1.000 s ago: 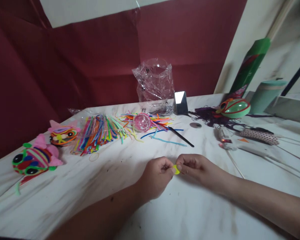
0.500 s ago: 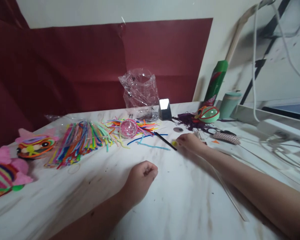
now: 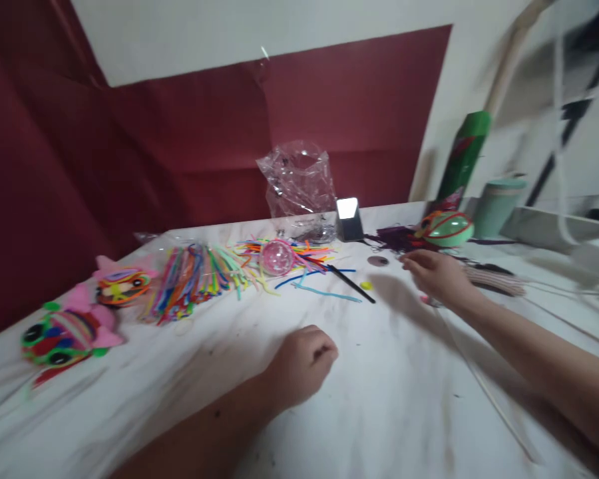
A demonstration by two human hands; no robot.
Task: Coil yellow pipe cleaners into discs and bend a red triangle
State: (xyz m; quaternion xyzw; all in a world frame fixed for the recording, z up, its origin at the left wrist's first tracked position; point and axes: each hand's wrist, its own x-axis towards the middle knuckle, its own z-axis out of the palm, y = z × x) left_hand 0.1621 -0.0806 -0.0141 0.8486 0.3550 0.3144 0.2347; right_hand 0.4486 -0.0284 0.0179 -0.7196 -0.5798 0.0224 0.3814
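Observation:
My left hand (image 3: 302,366) rests on the marbled white table in a loose fist, and nothing shows in it. Farther off to the right, my right hand (image 3: 434,274) hovers above the table with thumb and fingertips pressed together; whatever may be between them is too small to make out. A small yellow piece (image 3: 366,285) lies to its left, beside a black pipe cleaner (image 3: 352,284). Just beyond the fingertips is a round grey disc (image 3: 378,261). Light blue pipe cleaners (image 3: 324,293) lie past my left hand.
Bundled colourful pipe cleaners (image 3: 194,279), a clear pink-rimmed ball (image 3: 277,258) and two decorated fish-like figures, one green-eyed (image 3: 70,332), sit at left. Behind stand a plastic bag (image 3: 302,186) and a phone (image 3: 349,221). A green balloon-like piece (image 3: 449,229) and thin stick (image 3: 489,386) are at right.
My right hand has lifted away from the yellow piece and moved right, leaving it on the table. My left hand keeps its fist. The view has turned left.

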